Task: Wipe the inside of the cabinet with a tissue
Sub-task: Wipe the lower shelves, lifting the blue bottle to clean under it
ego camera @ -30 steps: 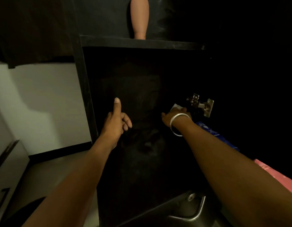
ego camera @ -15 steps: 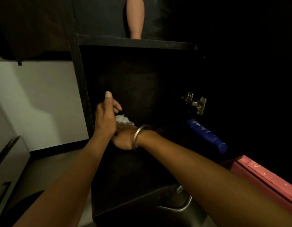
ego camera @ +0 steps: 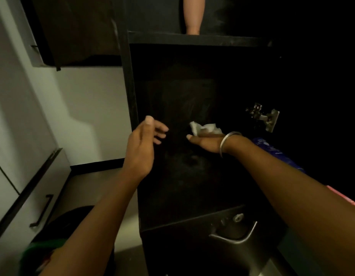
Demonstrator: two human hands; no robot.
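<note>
So the person is reaching both arms into a dark cabinet (ego camera: pixel 192 86), the open compartment under a black shelf (ego camera: pixel 192 39). The right hand (ego camera: pixel 206 142) is holding a crumpled white tissue (ego camera: pixel 204 128), bunched up against the palm side with the thumb sticking out to the left. Its fingers are mostly hidden behind the tissue, so I can't tell exactly how they're curling, but the grip is clearly pinching the wad. The tissue is sitting roughly mid-compartment, against or right at the dark back panel; too dim in there to say if it's actually touching. There's a silver bangle (ego camera: pixel 226 142) riding on that wrist.

The left hand (ego camera: pixel 142 142) is hovering just to the left, near the cabinet's left side wall, grip spread and relaxed, holding nothing, well apart from the tissue.

Other stuff: a metal door hinge (ego camera: pixel 264 118) is showing on the right side, a blue tube (ego camera: pixel 272 150) is peeking out behind the right forearm, and something pink (ego camera: pixel 344 198) is poking out at the right edge. A pale rounded object (ego camera: pixel 191 14) is standing on top of the shelf. A metal handle (ego camera: pixel 236 236) is showing at the bottom.
</note>
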